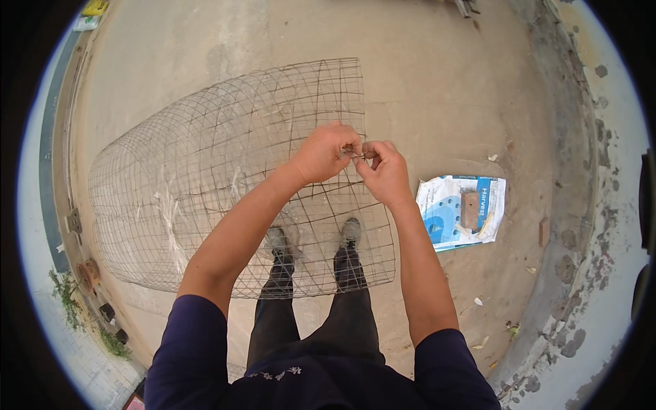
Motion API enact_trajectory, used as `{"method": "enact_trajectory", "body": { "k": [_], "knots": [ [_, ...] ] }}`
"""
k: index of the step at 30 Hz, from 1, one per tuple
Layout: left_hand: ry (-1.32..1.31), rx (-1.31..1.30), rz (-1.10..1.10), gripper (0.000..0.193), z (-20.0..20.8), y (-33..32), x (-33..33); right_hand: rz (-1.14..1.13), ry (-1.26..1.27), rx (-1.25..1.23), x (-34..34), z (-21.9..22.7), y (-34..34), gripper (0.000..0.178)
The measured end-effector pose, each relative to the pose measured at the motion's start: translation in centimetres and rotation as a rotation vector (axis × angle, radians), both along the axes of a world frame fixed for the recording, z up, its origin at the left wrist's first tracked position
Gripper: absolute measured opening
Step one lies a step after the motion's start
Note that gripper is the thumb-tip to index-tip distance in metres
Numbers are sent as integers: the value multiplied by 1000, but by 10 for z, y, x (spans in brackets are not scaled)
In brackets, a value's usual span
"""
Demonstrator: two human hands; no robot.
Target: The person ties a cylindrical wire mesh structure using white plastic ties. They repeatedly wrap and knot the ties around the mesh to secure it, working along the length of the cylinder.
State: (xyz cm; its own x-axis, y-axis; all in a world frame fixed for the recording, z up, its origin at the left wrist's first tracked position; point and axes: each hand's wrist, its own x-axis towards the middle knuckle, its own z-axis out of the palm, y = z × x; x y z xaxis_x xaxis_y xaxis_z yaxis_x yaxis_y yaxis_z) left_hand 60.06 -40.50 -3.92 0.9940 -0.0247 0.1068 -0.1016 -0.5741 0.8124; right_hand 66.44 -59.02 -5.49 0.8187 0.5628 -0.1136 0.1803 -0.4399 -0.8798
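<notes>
A long roll of wire mesh (225, 130) lies across the ground in front of me, its open end toward the right. At that end's edge both hands meet. My left hand (328, 152) is closed, thumb and fingers pinching a wire of the mesh. Right beside it, my right hand (383, 169) pinches at the same edge, fingertips almost touching the left ones. Whether a separate short wire is between the fingertips is too small to tell. Strands of whitish plastic (171, 222) hang on the mesh's left part.
A white and blue bag (441, 229) lies flat at right, with a brown brick (470, 209) on it. Another brick piece (544, 232) lies by the stained wall (605, 273). My shoes (350, 232) show through the mesh. Green plants (65, 294) grow at the lower left.
</notes>
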Motion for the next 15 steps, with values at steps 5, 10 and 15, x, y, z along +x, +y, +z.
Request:
{"method": "enact_trajectory", "body": {
  "k": [5,10,15],
  "knots": [
    [-138,62,150,24,-4,-11,-5,132,282,106,23,-17,0,20],
    [-188,95,235,25,-6,-13,-8,257,490,6,43,-5,0,18],
    [-62,28,145,20,-8,2,-10,232,431,51,41,-8,3,15]
  ]
}}
